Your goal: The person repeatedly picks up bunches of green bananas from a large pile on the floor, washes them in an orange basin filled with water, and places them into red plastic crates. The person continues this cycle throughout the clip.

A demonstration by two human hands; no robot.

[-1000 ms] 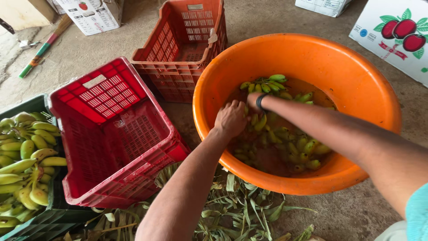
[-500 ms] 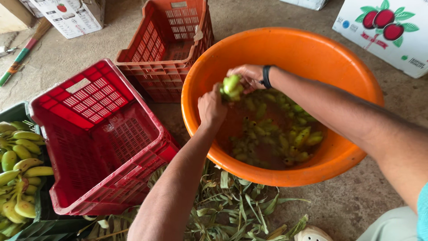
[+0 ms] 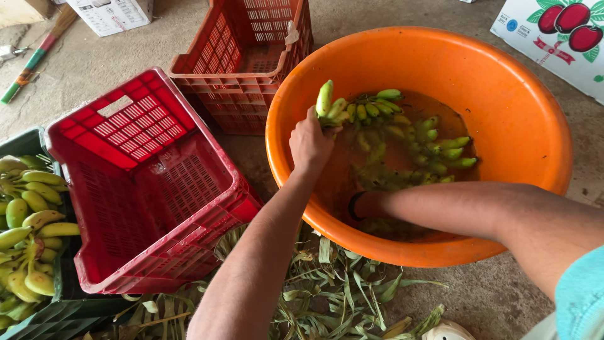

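Left hand: our left hand clenches the stem end of a bunch of small green bananas and holds it above the water at about ten o'clock inside the tub.
Right hand: our right hand is sunk in the cloudy water at six o'clock in the tub, a black band at the wrist; we cannot tell whether its fingers are clenched or released.
Tub: one round orange plastic tub, with more loose green bananas floating toward three o'clock, too many to count under the water.
Crates: two red plastic slatted crates; the nearer one lies at nine o'clock from the tub and holds nothing, the farther one sits at eleven o'clock.
Green crate: one dark green crate at the left edge, heaped with yellow-green bananas.
Edges: the near red crate's corner nearly touches the tub's rim; dry green leaf scraps cover the concrete floor at six o'clock.
Boxes: two white printed cardboard boxes, one at one o'clock, one at eleven.
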